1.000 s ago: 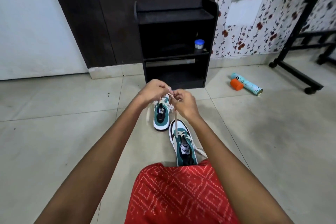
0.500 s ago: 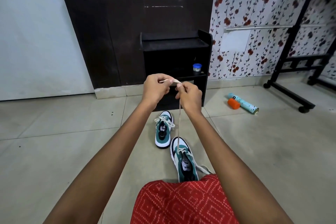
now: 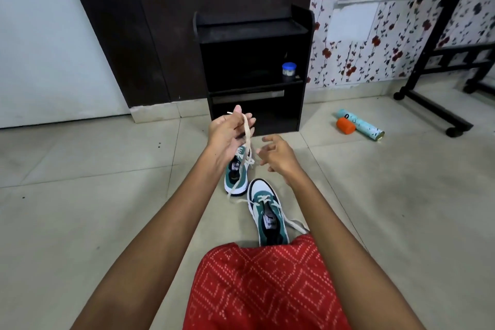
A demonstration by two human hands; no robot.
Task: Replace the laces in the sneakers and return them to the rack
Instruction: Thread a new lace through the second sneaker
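Two teal and white sneakers stand on the tiled floor ahead of my knees, the far sneaker partly behind my left wrist and the near sneaker by my red-clad leg. My left hand, palm turned up, pinches one end of a cream lace. The lace hangs slack past the far sneaker to the floor and runs into the near sneaker's eyelets. My right hand hovers beside it with fingers spread, holding nothing. The black shoe rack stands against the wall behind.
A small blue-lidded jar sits on the rack's middle shelf. A teal tube and an orange cap lie on the floor to the right. A black wheeled stand fills the right side.
My right hand has let go of the lace and dropped away, open. The lace, taut before, now hangs slack from my left hand, which has turned palm up.
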